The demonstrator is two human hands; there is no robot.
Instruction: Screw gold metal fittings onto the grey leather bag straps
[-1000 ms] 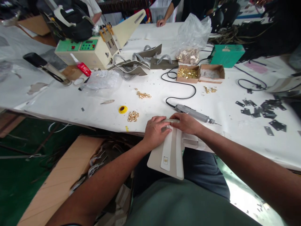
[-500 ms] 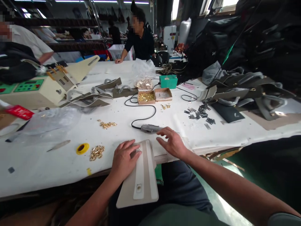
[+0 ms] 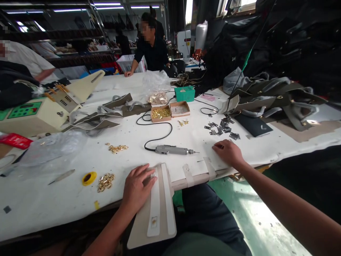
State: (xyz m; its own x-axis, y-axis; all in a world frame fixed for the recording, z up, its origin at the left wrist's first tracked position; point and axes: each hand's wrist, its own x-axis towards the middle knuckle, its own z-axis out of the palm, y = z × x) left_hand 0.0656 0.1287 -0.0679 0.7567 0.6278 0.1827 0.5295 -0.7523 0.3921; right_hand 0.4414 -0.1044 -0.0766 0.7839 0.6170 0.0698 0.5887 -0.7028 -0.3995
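Note:
My left hand lies flat, fingers together, on the top end of a beige bag panel that hangs off the white table's front edge over my lap. My right hand rests far to the right on the table, fingers curled down onto the white surface near several dark metal plates; I cannot see anything in it. A grey electric screwdriver with a black cord lies between the hands. Two pale straps lie at the table edge.
Gold fittings, a yellow tape roll, a box of gold hardware, a teal box and a cream machine are on the table. Grey bags pile at right. Two other people stand at the far side.
My right hand left the panel and moved right past the screwdriver toward the metal plates. My left hand stayed on the panel. The view lifted and turned right.

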